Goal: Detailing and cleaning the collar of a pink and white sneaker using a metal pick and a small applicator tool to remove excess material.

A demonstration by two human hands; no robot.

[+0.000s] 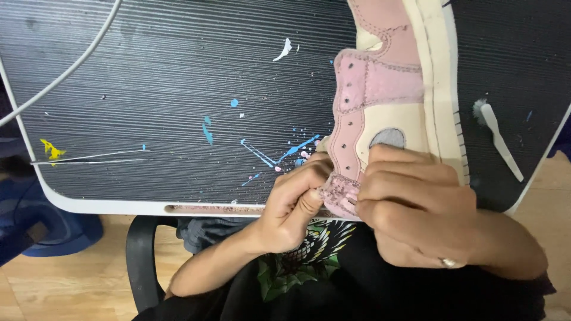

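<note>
Overhead: left hand pinches frayed pink edge of shoe; right hand curled closed over same end, steadying it. Shoe lies on desk, beyond knuckles. Best: grip firm, small controlled pulls near fingertips.

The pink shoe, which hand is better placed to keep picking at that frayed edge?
Probably the left hand: its fingertips pinch at the frayed edge of the pink shoe, while the right hand lies across the upper, steadying it.
</note>
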